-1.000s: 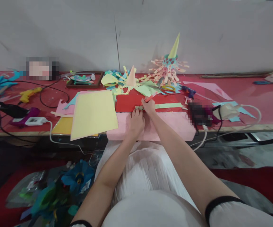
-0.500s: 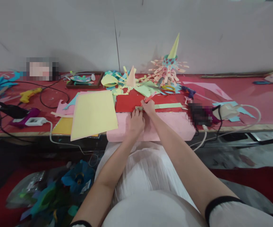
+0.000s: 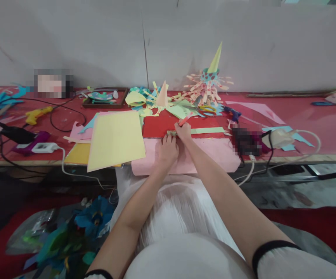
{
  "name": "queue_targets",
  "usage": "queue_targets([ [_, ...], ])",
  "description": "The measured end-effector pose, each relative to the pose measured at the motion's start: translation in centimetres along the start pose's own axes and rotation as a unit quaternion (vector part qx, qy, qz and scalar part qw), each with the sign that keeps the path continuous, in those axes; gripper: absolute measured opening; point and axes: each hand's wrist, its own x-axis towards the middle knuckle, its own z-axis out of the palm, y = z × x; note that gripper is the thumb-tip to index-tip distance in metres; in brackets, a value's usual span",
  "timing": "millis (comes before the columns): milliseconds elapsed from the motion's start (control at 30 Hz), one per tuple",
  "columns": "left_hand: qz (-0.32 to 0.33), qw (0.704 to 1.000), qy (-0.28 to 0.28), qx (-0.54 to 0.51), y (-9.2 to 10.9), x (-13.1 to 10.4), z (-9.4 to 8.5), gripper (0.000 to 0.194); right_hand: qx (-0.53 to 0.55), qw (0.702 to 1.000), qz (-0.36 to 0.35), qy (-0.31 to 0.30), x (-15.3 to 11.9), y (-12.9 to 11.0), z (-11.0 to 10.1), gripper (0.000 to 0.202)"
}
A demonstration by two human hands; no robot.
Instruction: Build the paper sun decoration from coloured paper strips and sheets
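A pale green paper strip (image 3: 207, 130) lies across a red sheet (image 3: 159, 126), its left part patterned. My right hand (image 3: 183, 131) is closed round a pink-red pen (image 3: 185, 119), low over the strip. Beside it, my left hand (image 3: 169, 149) rests flat, fingers spread, with the fingertips at the strip's left end. Pink paper (image 3: 211, 153) lies beneath both hands at the table edge. The pen's tip is hidden by my right hand.
Yellow sheets (image 3: 117, 141) lie left of my hands. Behind stand paper cones (image 3: 162, 96), near yellow-handled scissors (image 3: 207, 110). A yellow glue gun (image 3: 38, 115), a brown tray (image 3: 105, 104), and a white plug with cables (image 3: 278, 138) are on the red table (image 3: 307, 116).
The camera view has shifted slightly. My hands, the pen and the strip hold nearly the same places relative to each other.
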Motion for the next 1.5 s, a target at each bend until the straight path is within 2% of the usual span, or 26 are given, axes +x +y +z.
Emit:
queue_targets([
  [300,0.004,1.000,0.010,0.006,-0.15,0.09,0.38,0.038,0.040,0.999,0.025,0.000,0.01,0.00,-0.03,0.023],
  [667,0.001,1.000,0.004,0.001,-0.09,0.13,0.35,0.039,0.016,1.000,-0.005,-0.005,0.06,0.21,0.09,0.026],
  [1233,0.003,1.000,0.014,0.005,-0.13,0.06,0.47,0.038,0.053,0.998,0.023,-0.012,-0.07,0.05,0.03,0.023],
  [1500,0.001,1.000,0.012,0.000,-0.10,0.08,0.39,0.038,0.031,0.999,0.009,-0.014,0.08,0.07,0.16,0.026],
])
